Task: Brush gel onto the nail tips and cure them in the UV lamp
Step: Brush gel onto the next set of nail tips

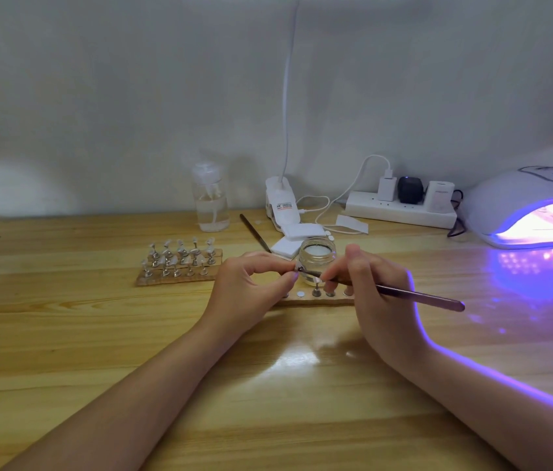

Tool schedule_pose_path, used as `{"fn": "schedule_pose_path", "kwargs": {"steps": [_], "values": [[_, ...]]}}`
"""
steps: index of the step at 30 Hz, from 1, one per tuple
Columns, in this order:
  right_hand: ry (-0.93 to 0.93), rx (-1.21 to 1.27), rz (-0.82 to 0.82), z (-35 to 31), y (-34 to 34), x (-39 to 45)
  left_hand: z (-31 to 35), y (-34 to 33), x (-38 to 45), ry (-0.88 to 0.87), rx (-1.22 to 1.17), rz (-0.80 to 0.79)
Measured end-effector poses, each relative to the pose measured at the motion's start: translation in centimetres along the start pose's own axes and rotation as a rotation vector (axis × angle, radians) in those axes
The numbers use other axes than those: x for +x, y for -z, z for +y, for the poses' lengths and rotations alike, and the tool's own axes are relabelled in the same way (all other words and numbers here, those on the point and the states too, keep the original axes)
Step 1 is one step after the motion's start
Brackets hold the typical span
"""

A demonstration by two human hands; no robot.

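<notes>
My left hand pinches a small nail tip on its metal stand just above a wooden holder strip. My right hand grips a thin dark gel brush, and its bristle end touches the held tip. Right behind the two hands stands an open glass gel jar. On the left, a wooden block carries several nail tips on stands. At the far right the white UV lamp glows purple with stands inside it.
A clear pump bottle, a white clip lamp, white pads, a second dark brush and a power strip with plugs line the back of the wooden table.
</notes>
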State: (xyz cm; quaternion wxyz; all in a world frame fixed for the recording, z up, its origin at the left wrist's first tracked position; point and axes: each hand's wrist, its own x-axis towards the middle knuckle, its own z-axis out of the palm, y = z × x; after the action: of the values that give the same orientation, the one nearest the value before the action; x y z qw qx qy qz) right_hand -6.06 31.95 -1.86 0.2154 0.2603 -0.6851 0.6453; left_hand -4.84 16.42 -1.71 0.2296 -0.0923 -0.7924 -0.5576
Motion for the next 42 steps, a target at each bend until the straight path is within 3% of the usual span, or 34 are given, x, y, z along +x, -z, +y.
{"fn": "schedule_pose_path", "kwargs": {"steps": [4, 11, 20, 27, 34, 42], "values": [[0.013, 0.039, 0.023, 0.04, 0.11, 0.01, 0.19, -0.02, -0.04, -0.002, -0.019, 0.000], [0.086, -0.163, -0.050, 0.20, 0.01, 0.16, 0.19, 0.05, -0.01, -0.022, 0.032, 0.020], [0.077, -0.018, 0.014, 0.41, 0.30, -0.05, 0.44, 0.01, -0.15, -0.046, 0.024, 0.035], [0.132, -0.172, -0.027, 0.50, 0.01, 0.07, 0.38, -0.03, -0.08, -0.049, 0.056, 0.060], [0.062, -0.003, 0.003, 0.38, 0.15, -0.01, 0.31, 0.05, -0.04, -0.034, 0.050, 0.060], [0.153, -0.176, -0.038, 0.59, -0.02, 0.06, 0.29, -0.01, -0.01, -0.016, 0.034, 0.055]]}}
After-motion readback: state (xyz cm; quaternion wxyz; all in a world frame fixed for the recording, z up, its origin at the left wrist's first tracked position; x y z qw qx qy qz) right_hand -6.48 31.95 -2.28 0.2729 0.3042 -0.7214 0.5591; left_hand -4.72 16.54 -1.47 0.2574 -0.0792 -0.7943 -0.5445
